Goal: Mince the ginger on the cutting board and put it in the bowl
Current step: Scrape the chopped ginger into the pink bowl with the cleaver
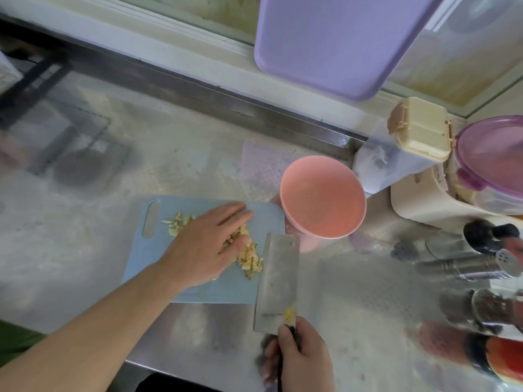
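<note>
A light blue cutting board (198, 290) lies on the counter with chopped yellow ginger (250, 257) spread over its right half and a smaller heap (178, 222) near its handle slot. My left hand (208, 244) lies flat on the board, straight fingers resting on the ginger. My right hand (297, 355) grips the dark handle of a cleaver (277, 281), whose broad blade lies flat along the board's right edge beside the ginger. An empty pink bowl (322, 198) stands just beyond the board's far right corner.
A purple board (334, 41) leans against the window at the back. To the right stand a cream-lidded clear container (418, 131), a purple-lidded tub (492, 154), steel shakers (467, 267) and spice jars (481, 309). The counter's front edge runs just below the board.
</note>
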